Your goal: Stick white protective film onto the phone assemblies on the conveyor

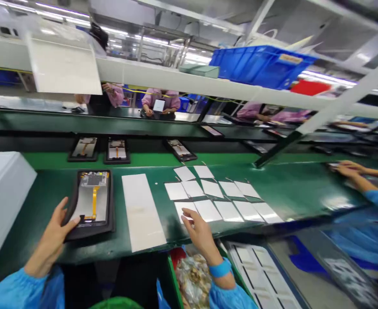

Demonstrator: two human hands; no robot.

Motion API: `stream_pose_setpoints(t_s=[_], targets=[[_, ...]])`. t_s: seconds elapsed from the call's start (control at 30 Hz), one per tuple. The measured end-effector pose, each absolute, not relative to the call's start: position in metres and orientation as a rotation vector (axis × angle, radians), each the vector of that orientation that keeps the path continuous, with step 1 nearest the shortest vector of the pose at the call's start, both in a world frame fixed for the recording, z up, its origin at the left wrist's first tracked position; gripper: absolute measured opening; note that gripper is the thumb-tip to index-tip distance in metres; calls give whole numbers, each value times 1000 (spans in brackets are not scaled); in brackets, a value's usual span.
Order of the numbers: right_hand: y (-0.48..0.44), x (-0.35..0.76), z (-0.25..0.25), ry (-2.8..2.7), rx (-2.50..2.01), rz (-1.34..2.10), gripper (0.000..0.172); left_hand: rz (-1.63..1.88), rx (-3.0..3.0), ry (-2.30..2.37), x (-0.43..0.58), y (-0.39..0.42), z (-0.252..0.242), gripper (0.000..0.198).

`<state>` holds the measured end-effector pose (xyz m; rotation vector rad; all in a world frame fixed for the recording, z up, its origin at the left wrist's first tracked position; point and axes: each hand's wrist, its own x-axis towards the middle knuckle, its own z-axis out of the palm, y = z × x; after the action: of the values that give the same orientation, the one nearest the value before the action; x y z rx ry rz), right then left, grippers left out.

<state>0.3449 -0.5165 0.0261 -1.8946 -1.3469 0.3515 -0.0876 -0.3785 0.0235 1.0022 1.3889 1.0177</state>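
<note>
My left hand (55, 227) grips the lower left edge of a black rubber tray (71, 223), which holds an open phone body (94, 197) with an orange flex cable. My right hand (201, 236) is over the green belt, its fingertips at the corner of a white film sheet (185, 211). That sheet lies in a group of several similar sheets. Between my hands lies a long white strip (142, 210). I cannot tell whether my right fingers pinch the sheet.
A white box (2, 201) stands at far left. Below the belt edge are a green bin with a bag of gold-coloured parts (193, 279) and a white-slotted tray (259, 274). A co-worker's hands (346, 171) work at right. Several black trays (116, 151) sit beyond.
</note>
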Motion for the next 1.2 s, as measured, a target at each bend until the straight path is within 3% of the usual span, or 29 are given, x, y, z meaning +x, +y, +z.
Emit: stream_pose_setpoints(t_s=[0.13, 0.3, 0.43, 0.57, 0.73, 0.9, 1.07, 1.2], targets=[[-502, 266, 28, -1589, -1713, 459, 30, 991, 1313, 1460, -105, -410, -14, 85], [-475, 216, 45, -1838, -1672, 419, 24, 946, 1982, 1805, -113, -426, -8, 54], [-441, 242, 28, -1798, -1899, 365, 20, 974, 2402, 1374, -67, -429, 10, 37], [-414, 255, -1, -1773, -2032, 369, 19, 707, 2706, 961, 6, -419, 12, 41], [-405, 250, -18, -1745, -2086, 323, 18, 423, 2814, 923, 42, -404, -7, 39], [-407, 253, -21, -1741, -2062, 329, 14, 410, 2813, 953, 37, -405, -18, 42], [-418, 248, -19, -1761, -2010, 280, 28, 389, 2811, 971, 38, -406, -14, 42], [-426, 241, -18, -1770, -1883, 195, 25, 363, 2814, 981, 38, -407, -10, 43]])
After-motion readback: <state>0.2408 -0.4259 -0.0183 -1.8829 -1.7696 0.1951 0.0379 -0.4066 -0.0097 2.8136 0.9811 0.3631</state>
